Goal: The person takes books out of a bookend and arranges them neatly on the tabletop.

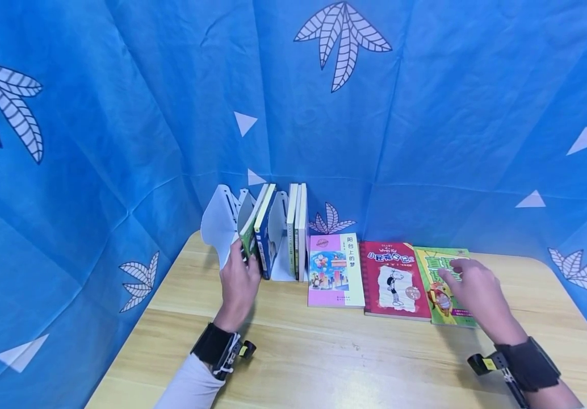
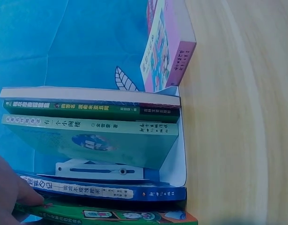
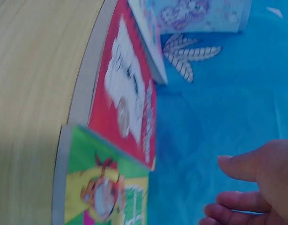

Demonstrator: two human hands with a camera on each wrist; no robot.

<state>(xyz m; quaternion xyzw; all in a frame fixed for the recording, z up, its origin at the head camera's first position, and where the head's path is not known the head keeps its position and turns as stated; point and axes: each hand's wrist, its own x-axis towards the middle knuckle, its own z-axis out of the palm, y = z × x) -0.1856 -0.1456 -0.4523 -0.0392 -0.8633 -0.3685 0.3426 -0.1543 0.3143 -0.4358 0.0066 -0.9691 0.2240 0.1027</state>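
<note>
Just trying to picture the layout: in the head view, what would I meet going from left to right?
Left hand, blue book, upright books, pink-and-white book, red book, green-and-yellow book, right hand.

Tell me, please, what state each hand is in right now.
Left hand: closed, holding the leftmost green book.
Right hand: open, fingers loosely bent, holding nothing.
</note>
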